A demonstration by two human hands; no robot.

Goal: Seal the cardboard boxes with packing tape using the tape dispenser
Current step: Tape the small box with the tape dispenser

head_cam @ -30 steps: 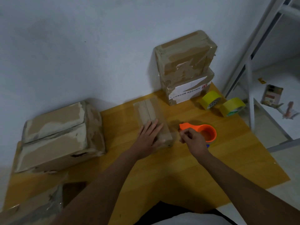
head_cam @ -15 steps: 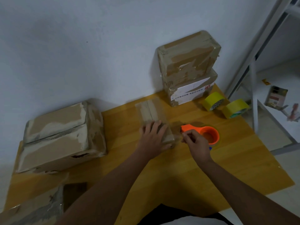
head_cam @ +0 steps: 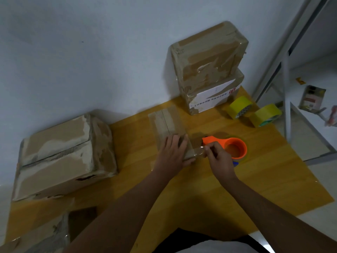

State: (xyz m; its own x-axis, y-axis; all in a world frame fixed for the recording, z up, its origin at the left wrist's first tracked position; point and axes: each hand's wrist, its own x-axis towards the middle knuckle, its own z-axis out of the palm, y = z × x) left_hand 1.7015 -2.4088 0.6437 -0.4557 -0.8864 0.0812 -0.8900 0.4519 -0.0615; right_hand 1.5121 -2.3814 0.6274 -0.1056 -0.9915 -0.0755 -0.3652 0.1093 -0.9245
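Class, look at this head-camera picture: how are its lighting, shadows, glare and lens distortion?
Head view: dim, with a bluish wall; soft shadows lie right of the stacked boxes; a small glint shows on the clear tape by the right hand; the wide lens bends the shelf frame at the edge.

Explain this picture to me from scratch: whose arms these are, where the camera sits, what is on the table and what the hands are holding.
There is no machine here. A person wears a camera on the head, looking forward and down, so the two arms are their own. The left hand lies flat on a small cardboard box on a wooden table. The right hand pinches clear tape at the box's near corner, beside an orange tape dispenser. A large box sits at the left, two stacked boxes stand against the wall, and two yellow tape rolls lie at the right.
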